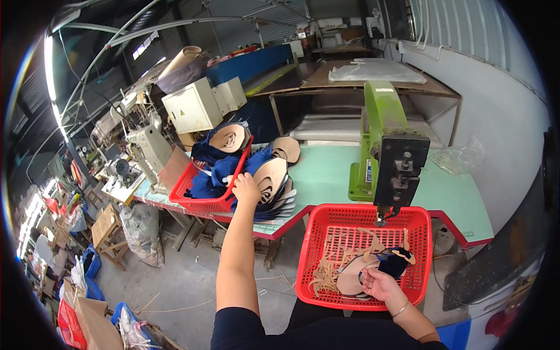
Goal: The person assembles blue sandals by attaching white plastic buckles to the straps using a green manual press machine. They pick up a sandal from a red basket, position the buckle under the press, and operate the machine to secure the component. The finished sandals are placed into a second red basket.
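Observation:
My left hand [247, 189] reaches to the table's front edge, between a red basket [213, 204] and a stack of navy-and-beige shoe pieces [273, 179]. Its fingers are curled at the stack's near side; what they hold is hidden. Low on the right, my right hand [382, 284] pinches a beige-and-navy shoe piece [350, 276] inside a second red basket [305, 274]. Thin beige trimmings [326, 273] lie around that piece. Above this basket stands a green press machine [382, 116] with a black head and a small tip pointing down.
The green tabletop [326, 169] has a red edge. More navy pieces [223, 172] fill the left basket. A sewing machine [146, 149] and a grey metal box [195, 107] stand farther left. A plastic bag [464, 154] lies at the right, near the white wall.

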Action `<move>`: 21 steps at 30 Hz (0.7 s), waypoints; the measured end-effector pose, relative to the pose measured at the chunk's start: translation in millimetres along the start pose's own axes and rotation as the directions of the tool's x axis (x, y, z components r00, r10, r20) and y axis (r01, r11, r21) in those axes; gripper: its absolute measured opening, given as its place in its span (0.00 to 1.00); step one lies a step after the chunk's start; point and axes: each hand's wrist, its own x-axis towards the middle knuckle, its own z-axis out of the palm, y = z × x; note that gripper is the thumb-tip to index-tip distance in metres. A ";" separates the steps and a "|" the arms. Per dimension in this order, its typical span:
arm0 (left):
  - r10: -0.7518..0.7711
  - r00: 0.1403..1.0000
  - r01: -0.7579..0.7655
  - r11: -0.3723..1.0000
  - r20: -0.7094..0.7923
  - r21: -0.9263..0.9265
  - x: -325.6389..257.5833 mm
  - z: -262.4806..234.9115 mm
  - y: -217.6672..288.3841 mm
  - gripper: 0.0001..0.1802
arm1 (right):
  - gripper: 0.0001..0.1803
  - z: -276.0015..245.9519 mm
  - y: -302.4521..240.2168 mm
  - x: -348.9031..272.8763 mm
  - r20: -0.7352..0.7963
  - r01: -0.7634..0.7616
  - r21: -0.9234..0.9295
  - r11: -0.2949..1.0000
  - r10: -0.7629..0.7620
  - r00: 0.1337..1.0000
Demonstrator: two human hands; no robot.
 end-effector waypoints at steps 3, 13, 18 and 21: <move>0.186 0.962 -0.268 0.794 -0.202 -0.546 -12.1 -1.6 4.4 0.24 | 0.08 -10.2 -1.0 -4.6 -0.063 0.078 0.010 0.997 -0.078 0.995; 0.376 0.760 -0.458 0.889 -0.530 -0.026 -101.2 12.2 24.9 0.40 | 0.08 -24.5 -27.9 -4.7 -0.195 0.484 -0.272 0.832 -0.540 0.819; 0.634 0.721 -0.528 0.241 -0.280 -0.814 -209.9 61.2 113.9 0.10 | 0.09 -19.1 -32.2 6.3 0.285 0.272 -0.939 -0.210 -0.918 0.277; 0.939 0.217 0.018 0.270 0.267 -0.963 -303.2 98.2 171.9 0.17 | 0.11 -23.7 -25.3 8.6 0.394 0.128 -0.918 -0.375 -0.834 0.386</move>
